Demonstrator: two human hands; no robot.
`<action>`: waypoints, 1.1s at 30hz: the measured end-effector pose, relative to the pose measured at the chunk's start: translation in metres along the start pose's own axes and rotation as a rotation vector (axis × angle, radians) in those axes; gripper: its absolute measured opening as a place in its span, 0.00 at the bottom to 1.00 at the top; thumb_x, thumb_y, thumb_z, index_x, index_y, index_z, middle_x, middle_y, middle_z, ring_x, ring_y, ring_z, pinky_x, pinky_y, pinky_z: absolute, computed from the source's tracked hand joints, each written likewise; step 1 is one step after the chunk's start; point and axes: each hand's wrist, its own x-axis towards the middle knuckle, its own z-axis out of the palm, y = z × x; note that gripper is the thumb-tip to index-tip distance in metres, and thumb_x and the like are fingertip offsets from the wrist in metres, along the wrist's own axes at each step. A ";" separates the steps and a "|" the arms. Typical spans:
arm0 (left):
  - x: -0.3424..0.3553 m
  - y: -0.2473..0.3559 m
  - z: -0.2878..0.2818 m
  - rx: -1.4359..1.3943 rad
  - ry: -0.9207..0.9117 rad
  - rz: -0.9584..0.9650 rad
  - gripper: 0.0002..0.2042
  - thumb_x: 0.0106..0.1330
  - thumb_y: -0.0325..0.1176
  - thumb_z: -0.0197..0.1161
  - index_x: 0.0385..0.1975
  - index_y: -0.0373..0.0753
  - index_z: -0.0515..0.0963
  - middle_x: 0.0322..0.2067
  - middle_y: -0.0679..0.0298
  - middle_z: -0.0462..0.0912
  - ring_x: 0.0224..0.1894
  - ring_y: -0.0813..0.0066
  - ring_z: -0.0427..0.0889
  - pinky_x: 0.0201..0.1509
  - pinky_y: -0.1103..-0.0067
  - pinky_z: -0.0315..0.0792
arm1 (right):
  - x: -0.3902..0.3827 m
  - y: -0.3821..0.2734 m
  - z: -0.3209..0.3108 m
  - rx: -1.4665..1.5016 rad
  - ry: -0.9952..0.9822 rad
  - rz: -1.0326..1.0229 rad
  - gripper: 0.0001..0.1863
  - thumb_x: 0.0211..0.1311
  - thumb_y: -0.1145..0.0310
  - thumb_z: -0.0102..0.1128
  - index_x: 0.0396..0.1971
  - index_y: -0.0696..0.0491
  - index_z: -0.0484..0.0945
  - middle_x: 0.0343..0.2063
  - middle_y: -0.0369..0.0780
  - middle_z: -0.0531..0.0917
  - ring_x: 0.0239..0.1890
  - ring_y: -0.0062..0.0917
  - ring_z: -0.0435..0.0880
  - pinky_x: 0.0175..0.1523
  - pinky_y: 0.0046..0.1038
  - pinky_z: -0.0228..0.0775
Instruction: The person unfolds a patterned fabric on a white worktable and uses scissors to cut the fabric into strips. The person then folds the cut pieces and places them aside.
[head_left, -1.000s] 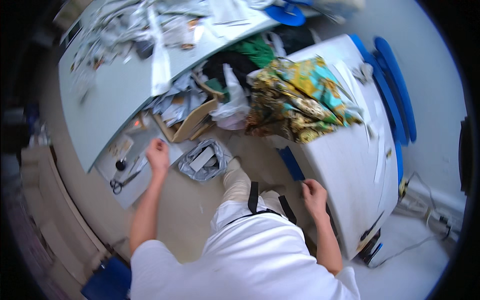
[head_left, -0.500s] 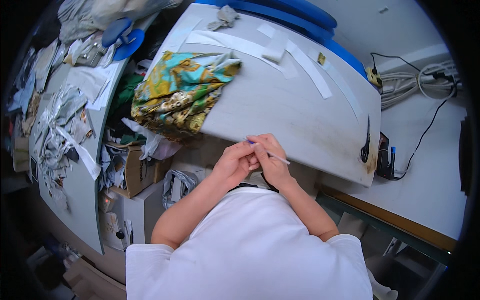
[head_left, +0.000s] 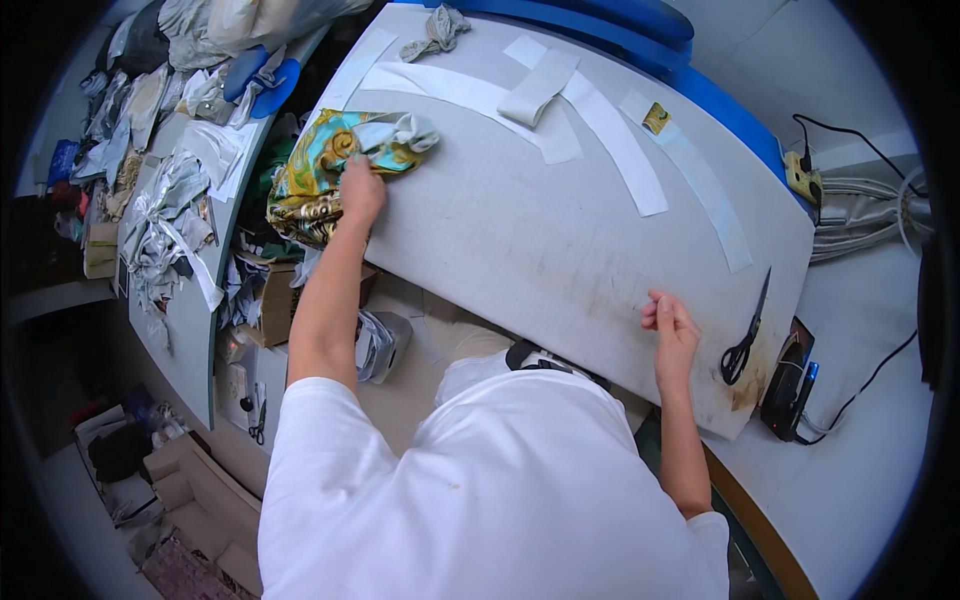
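Note:
At the table's left end lies a crumpled patterned cloth (head_left: 320, 160) in gold, turquoise and black, with part of its pale underside turned up. My left hand (head_left: 362, 190) reaches across to it, and its fingers are closed on the near right side of the cloth; their tips are partly hidden. Over the right part of the table hovers my right hand (head_left: 675, 325), fingers loosely bent and apart, with nothing visible in it. Black scissors (head_left: 745, 340) lie close to its right. No pen shows in either hand.
Pale strips (head_left: 615, 140) and a small grey cloth (head_left: 435, 32) lie toward the table's far side. Scraps cover the left table (head_left: 180, 330). A cardboard box (head_left: 275, 305) and bag (head_left: 382, 345) stand below. A black holder (head_left: 785, 390) and cables sit at right.
My hands have parted from a thin pen-like stick. The left moved to the patterned cloth and took hold, folding part of it over; the right moved right. The stick is out of sight.

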 end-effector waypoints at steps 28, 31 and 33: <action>-0.080 -0.039 -0.094 -1.786 -0.320 -0.388 0.11 0.75 0.34 0.54 0.43 0.30 0.74 0.30 0.60 0.81 0.30 0.76 0.81 0.34 0.80 0.77 | 0.092 -0.105 0.460 -0.540 -0.802 -1.070 0.31 0.46 0.77 0.64 0.56 0.60 0.73 0.45 0.49 0.81 0.45 0.43 0.81 0.52 0.39 0.74; -0.089 -0.067 -0.086 -1.849 -0.286 -0.555 0.08 0.74 0.31 0.53 0.38 0.32 0.73 0.28 0.58 0.81 0.24 0.75 0.81 0.28 0.80 0.77 | 0.082 -0.094 0.494 -0.534 -0.934 -1.201 0.32 0.47 0.77 0.66 0.58 0.59 0.71 0.46 0.49 0.81 0.44 0.43 0.81 0.50 0.38 0.74; -0.103 -0.082 -0.093 -1.896 -0.170 -0.772 0.07 0.72 0.30 0.53 0.37 0.31 0.73 0.28 0.56 0.82 0.23 0.73 0.81 0.26 0.78 0.78 | 0.094 -0.093 0.516 -0.582 -1.028 -1.024 0.31 0.53 0.77 0.62 0.61 0.57 0.70 0.51 0.51 0.79 0.50 0.46 0.79 0.55 0.39 0.71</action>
